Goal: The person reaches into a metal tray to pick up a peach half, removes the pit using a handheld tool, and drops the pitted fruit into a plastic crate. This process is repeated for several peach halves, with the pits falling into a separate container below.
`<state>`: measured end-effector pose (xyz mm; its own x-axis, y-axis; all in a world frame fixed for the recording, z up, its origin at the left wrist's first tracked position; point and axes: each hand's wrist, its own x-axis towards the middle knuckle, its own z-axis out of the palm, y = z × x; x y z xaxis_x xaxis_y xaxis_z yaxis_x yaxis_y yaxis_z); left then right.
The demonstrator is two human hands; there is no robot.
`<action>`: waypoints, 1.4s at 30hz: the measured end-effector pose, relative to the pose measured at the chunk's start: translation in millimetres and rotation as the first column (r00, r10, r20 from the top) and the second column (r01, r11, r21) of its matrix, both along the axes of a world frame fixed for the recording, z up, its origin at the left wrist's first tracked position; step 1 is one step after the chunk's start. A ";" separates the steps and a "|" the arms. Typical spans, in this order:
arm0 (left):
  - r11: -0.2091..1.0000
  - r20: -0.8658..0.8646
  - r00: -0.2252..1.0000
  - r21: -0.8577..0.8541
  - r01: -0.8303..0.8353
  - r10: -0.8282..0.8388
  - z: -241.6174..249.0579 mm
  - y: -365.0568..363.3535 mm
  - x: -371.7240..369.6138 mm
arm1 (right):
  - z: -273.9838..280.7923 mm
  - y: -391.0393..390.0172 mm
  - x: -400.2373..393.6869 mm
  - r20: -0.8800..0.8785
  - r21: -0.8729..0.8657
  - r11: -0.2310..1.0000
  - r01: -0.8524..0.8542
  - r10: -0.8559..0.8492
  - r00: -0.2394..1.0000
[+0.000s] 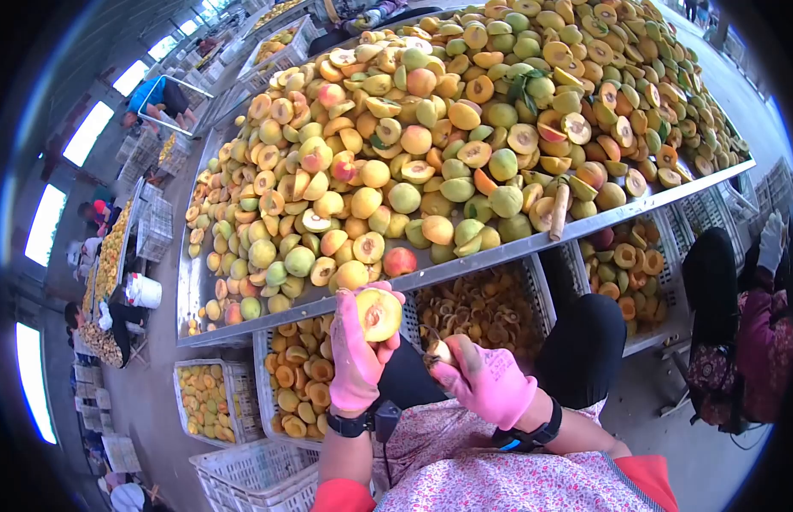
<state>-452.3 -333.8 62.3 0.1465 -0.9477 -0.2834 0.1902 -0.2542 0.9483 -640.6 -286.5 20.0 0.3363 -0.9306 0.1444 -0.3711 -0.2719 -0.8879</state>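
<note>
My left hand (pixel 354 363), in a pink glove, sits at the centre of the frame, below the table edge. Its fingers are clamped on a halved fruit (pixel 380 316), cut face outward; the fingertips behind it are partly hidden. The middle of the cut face is reddish brown; whether stone or hollow, I cannot tell.

My right hand (pixel 492 386), also pink-gloved, is just right of and below the fruit, fingers closed around a small tool (pixel 437 352). Most of the tool is covered by my grip, and its working end is too small and dark to make out. Print on this glove is illegible. Tool and fruit appear apart.

Across the upper and middle frame, a metal table (pixel 452 273) bears a heap of whole and cut fruit (pixel 405 162); the lower layers are buried. A short stick (pixel 559 212) lies at its near edge, right of centre.

Under that edge, a crate of brownish pieces (pixel 540 286) is partly hidden by the tabletop and my knee (pixel 584 346). At right, a neighbouring person (pixel 759 358) is cut off by the dark lens border. Figures at far left are small and blurred.
</note>
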 end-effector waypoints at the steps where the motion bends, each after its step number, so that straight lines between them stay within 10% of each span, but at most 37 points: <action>1: 1.000 0.015 1.000 -0.005 0.006 -0.006 -4.7 7.8 -9.6 | 6.6 1.7 3.7 0.026 -0.053 0.999 0.010 -0.009 1.000; 19: 0.956 0.261 0.962 -0.295 0.000 0.081 -49.7 35.3 -57.1 | 0.9 14.3 -10.3 -0.129 0.231 0.972 -0.041 0.072 0.989; 25: 0.930 0.247 0.969 -0.350 0.109 -0.020 -38.9 37.5 -54.7 | -1.1 11.5 -17.5 0.268 0.423 0.875 -0.234 0.126 0.955; 31: 0.912 0.160 0.967 -0.332 0.243 -0.200 -36.1 38.4 -43.2 | 1.3 6.0 -33.0 0.674 0.667 0.386 -0.637 0.051 0.737; 35: 0.908 0.259 0.941 -0.297 0.294 -0.220 -32.1 40.1 -47.9 | -13.1 5.3 -41.5 0.869 0.492 0.222 -0.842 -0.057 0.492; 42: 0.922 0.132 0.950 -0.234 0.308 -0.284 -44.1 40.1 -50.6 | -38.5 8.6 -41.4 0.890 0.446 0.296 -0.845 -0.048 0.453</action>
<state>-502.9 -293.7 18.1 -0.1374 -0.9900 -0.0321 0.0501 -0.0393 0.9980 -682.0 -277.9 -18.5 0.8973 -0.4295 -0.1021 0.3145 0.7841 -0.5351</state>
